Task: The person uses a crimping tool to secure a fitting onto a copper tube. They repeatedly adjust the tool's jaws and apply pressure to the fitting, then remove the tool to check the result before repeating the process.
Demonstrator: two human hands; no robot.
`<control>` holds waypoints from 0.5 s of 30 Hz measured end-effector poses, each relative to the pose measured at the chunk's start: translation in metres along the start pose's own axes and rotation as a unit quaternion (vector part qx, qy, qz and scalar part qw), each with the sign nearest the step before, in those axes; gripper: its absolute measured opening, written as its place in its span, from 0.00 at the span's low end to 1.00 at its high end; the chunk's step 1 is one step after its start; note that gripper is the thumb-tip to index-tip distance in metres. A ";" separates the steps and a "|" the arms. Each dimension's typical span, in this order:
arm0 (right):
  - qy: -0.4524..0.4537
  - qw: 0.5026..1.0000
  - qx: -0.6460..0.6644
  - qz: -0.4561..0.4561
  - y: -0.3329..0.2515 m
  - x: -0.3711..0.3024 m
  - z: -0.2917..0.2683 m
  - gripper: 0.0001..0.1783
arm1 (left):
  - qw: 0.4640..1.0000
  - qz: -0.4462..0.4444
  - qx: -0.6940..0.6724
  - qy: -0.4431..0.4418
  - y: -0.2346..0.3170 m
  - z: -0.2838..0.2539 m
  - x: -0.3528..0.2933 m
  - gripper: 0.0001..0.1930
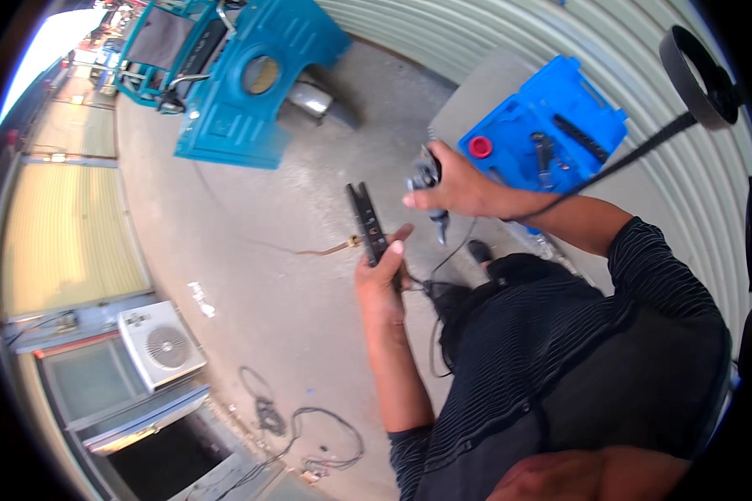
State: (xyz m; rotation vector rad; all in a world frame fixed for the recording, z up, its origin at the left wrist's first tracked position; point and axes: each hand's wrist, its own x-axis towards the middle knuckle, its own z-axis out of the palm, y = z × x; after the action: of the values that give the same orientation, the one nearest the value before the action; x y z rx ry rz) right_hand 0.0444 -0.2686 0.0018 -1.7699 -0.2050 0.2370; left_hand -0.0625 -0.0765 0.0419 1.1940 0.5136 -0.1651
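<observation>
My left hand [382,280] is closed around the lower end of a black flaring bar [368,219], a long two-part clamp with a row of holes. A brass nut [354,240] sits close against the bar's left side, and a thin copper tube [322,250] runs left from it. Whether the tube passes into the bar I cannot tell. Up and to the right, my right hand [458,179] grips a grey metal flaring yoke [429,174], its pointed lower end aimed down. The yoke and the bar are apart.
An open blue tool case [516,138] with a red round piece [480,147] and metal tools lies by the corrugated wall [443,37]. A teal three-wheeled vehicle [226,125] stands far left. Cables [342,422] and a white fan unit [160,342] are lower left.
</observation>
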 end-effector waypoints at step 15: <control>-0.133 0.983 0.101 -0.073 -0.040 -0.072 0.074 0.24 | 0.999 0.009 0.029 0.039 0.002 -0.048 -0.046 0.21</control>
State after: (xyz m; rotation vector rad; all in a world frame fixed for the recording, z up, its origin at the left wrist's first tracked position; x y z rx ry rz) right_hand -0.0451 -0.2096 0.0297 -1.5104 -0.4852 0.3749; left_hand -0.1160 -0.0380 0.0519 1.2651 0.5695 -0.1186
